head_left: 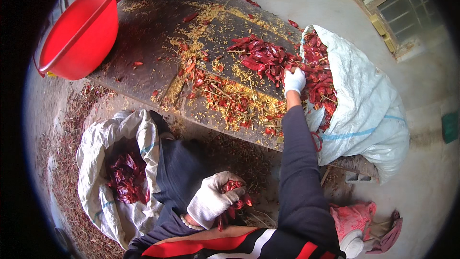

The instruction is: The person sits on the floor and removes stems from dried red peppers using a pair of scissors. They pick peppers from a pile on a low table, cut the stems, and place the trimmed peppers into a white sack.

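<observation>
My left hand (211,197), in a white glove, is held close to my body, its fingers curled round a bunch of dried red chili peppers (238,202). My right arm stretches across the table, and the gloved right hand (294,80) is closed at the edge of a chili pile (263,57); its fingertips are partly hidden among the peppers. Just beside it is the mouth of a big white woven sack (364,91), lying on its side with chilies spilling out. A second white sack (91,163), opened wide by my left leg, has dark red chilies (127,177) inside.
The dark table (143,43) carries yellow seeds, stems and broken chili bits (230,98). A red plastic basin (84,33) stands tilted at its far left corner. Chili scraps (62,163) cover the floor. Pink cloth (352,218) lies at lower right, near a concrete block (359,177).
</observation>
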`<state>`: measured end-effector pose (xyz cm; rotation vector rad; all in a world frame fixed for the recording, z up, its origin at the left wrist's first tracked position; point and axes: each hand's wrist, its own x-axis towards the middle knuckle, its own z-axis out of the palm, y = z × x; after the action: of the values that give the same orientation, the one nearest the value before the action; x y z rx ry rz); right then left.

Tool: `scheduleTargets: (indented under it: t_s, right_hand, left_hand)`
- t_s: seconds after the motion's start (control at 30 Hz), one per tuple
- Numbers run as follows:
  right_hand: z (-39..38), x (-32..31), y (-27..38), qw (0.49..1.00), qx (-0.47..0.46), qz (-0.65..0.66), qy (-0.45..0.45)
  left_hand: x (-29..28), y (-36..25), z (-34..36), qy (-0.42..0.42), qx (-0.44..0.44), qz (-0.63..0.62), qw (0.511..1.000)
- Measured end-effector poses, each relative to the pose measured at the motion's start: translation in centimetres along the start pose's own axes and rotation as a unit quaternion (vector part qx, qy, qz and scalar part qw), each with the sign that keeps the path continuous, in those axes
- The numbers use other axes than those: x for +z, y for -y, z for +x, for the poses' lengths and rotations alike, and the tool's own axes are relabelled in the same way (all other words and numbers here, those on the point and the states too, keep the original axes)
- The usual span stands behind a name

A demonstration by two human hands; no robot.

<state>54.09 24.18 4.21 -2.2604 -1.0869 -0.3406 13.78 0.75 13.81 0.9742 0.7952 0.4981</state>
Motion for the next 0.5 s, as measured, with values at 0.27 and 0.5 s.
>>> scheduleTargets:
  t_s: [0.27, 0.5]
  right_hand:
    - [-2.2, -5.2, -1.3, 0.825, 0.188, 0.525, 0.087]
    - [-14.1, -18.0, 7.5, 0.725, 0.146, 0.560, 0.373]
  left_hand:
    - [0.0, 0.0, -0.4, -0.025, -0.014, -0.055, 0.998]
    - [0.0, 1.1, -0.6, -0.087, 0.035, -0.111, 0.989]
